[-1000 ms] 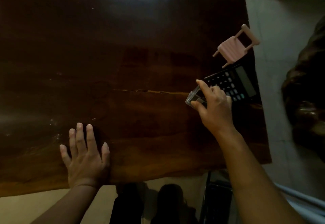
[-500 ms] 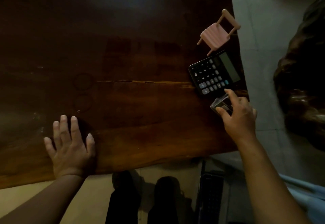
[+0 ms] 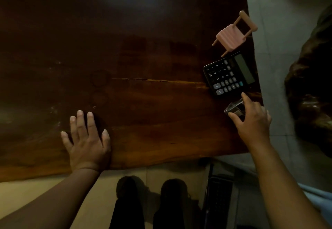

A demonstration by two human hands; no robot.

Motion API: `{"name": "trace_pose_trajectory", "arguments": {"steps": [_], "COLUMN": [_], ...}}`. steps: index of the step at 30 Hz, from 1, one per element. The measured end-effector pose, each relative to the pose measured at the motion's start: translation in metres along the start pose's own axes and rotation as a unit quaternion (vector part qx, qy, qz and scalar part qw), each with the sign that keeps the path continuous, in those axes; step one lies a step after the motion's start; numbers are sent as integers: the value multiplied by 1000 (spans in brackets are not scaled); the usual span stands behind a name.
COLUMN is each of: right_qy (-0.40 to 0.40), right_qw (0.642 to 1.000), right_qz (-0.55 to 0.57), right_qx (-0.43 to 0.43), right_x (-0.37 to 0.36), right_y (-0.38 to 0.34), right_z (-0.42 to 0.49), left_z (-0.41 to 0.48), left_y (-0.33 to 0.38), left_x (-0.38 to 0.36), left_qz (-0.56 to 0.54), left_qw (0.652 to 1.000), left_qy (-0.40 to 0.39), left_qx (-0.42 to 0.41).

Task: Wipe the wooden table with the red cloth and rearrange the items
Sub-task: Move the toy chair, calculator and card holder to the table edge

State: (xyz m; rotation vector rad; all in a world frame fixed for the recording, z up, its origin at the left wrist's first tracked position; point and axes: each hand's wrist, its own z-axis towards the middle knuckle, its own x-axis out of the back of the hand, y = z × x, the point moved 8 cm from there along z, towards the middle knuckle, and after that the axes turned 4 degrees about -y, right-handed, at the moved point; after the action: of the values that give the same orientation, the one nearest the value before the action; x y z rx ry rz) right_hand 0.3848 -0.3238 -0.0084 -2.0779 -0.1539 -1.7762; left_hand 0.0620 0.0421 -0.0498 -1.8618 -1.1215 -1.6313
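The dark wooden table [image 3: 143,67] fills most of the view. My left hand [image 3: 86,140] lies flat near its front edge, fingers spread, holding nothing. My right hand [image 3: 251,120] grips a small clear plastic box [image 3: 234,109] between thumb and forefinger near the table's right edge, just below a black calculator [image 3: 229,75]. A small pink toy chair [image 3: 233,34] stands beyond the calculator, at the right edge. No red cloth is in view.
Grey floor tiles [image 3: 280,40] run along the table's right side, with a dark brown bulky object [image 3: 312,88] on them. Below the front edge are my legs [image 3: 152,205] and a dark keyboard-like item [image 3: 219,198].
My right hand carried the clear box from the calculator's left side to a spot below it by the right edge. My left hand stayed flat on the table.
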Motion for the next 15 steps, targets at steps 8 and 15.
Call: {"name": "trace_pose_trajectory", "arguments": {"steps": [8, 15], "right_qy": [37, -8], "right_qw": [998, 982], "right_qz": [52, 158], "right_qx": [1, 107], "right_x": [10, 8], "right_y": [-57, -181], "right_z": [-34, -98], "left_z": [1, 5], "left_y": [-6, -9], "left_x": [-6, -5], "left_qz": [-3, -33], "left_qw": [1000, 994], "left_qy": [-5, -99], "left_qx": [-5, -12]}}
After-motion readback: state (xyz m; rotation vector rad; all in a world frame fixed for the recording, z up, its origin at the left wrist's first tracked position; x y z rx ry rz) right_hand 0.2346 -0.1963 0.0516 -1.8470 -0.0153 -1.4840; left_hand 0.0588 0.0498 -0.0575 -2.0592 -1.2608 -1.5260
